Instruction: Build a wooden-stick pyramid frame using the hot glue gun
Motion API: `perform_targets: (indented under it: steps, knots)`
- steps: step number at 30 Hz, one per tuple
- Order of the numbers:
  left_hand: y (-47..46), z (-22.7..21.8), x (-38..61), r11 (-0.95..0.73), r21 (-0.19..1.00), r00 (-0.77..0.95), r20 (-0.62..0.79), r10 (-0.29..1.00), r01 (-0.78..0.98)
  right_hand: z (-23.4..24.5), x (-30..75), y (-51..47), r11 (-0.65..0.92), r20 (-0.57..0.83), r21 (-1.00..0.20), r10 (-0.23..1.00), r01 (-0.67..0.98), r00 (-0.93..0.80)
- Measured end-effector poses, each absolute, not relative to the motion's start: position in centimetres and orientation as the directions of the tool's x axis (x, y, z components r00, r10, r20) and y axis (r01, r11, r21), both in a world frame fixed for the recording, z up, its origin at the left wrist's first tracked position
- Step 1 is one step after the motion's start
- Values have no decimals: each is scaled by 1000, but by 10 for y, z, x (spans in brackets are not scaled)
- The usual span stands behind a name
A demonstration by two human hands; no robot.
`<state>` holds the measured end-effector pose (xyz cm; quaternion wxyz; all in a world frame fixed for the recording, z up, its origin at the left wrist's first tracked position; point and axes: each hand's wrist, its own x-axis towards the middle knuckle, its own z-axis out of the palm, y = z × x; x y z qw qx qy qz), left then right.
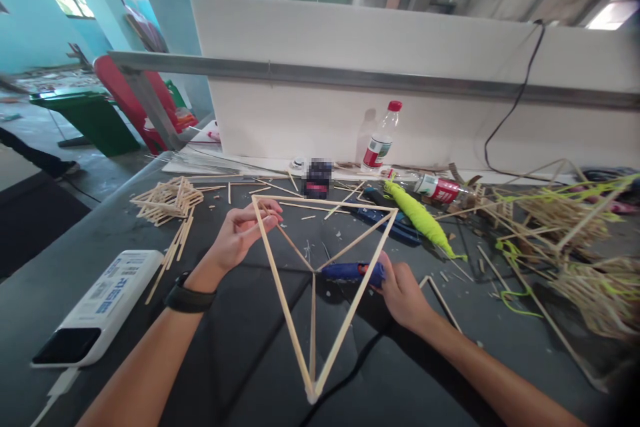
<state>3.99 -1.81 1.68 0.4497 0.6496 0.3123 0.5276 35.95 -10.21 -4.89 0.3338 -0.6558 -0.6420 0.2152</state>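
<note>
My left hand (250, 230) pinches a wooden stick frame (286, 300) near its upper left corner. The frame is a triangle of thin sticks, with three more sticks running from its corners to a meeting point in the middle. My right hand (400, 287) is wrapped round a blue hot glue gun (353, 272). The gun's tip is at that meeting point; whether it touches the sticks I cannot tell. Whitish glue shows at the frame's near corner. A black band circles my left wrist.
Loose sticks (167, 200) lie in a pile at left, behind a white power bank (100, 310). A neon yellow string bundle (417, 217), an upright bottle (381, 140) and a lying bottle (443, 188) are at the back. Tangled stick structures (575, 227) fill the right. A white panel (300, 107) closes the far side.
</note>
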Motion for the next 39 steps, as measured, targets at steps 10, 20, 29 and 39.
perform_targets:
  steps: [10, 20, 29, 39]
  knots:
    - [-17, 17, 37, -422, 906, 237, 405, 883, 26, -37, 362, -103, 95, 224, -615, 973, 782, 58]
    - [-19, 20, 37, -425, 904, 239, 404, 883, 42, -34, 366, -106, 259, 211, -659, 965, 706, -157]
    - [-17, 17, 37, -384, 923, 224, 375, 900, -5, -30, 364, -107, 282, 191, -593, 959, 754, -208]
    - [-18, 16, 35, -402, 915, 253, 381, 889, 33, -42, 366, -104, 74, 143, -829, 986, 554, 83]
